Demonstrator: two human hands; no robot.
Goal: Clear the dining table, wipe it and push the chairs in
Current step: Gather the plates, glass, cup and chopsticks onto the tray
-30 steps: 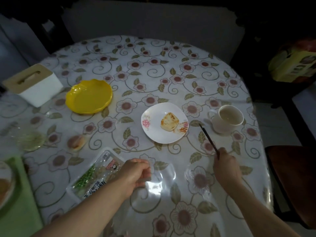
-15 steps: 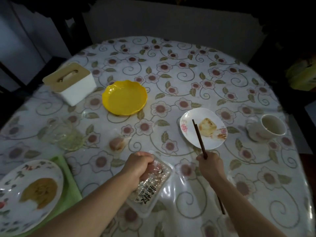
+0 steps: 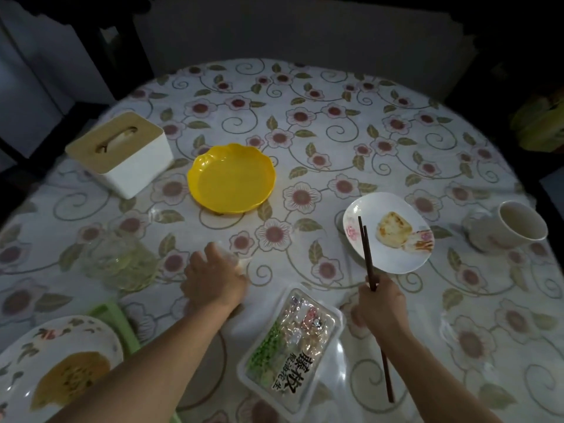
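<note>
Table (image 3: 351, 141) round, under a flowered cloth with a clear cover, still laid with dishes. Left hand (image 3: 213, 280) reaching forward over the middle, knuckles up, fingers curled down round a small clear thing (image 3: 236, 261); too blurred to tell what, and cannot tell if actually gripped. Right hand (image 3: 381, 306) raised near the right front, fist closed round a pair of dark chopsticks (image 3: 367, 254); tips pointing up and away, crossing over the near rim of a white plate (image 3: 393, 261); lower ends trailing back past the wrist.

On that white plate, a browned flat cake (image 3: 393, 229), with a floral print at each side of the rim. Just right of it, a white cup (image 3: 518, 225), handle to the left. Yellow scalloped dish (image 3: 231, 178) near the centre, nothing visible in it. Left of it and close by, a white tissue box (image 3: 122, 154) with a tan slotted lid. Clear glass bowl (image 3: 122, 261) left of the left hand, near but apart. Plastic snack tray (image 3: 290, 346) lying flat between the two forearms, printed wrap, green bits inside. Floral plate (image 3: 24, 346) at the lower left corner holding a yellowish patch of food, resting partly on a green mat (image 3: 114, 322). Yellow-green box (image 3: 540, 123) beyond the far right edge, dim.
</note>
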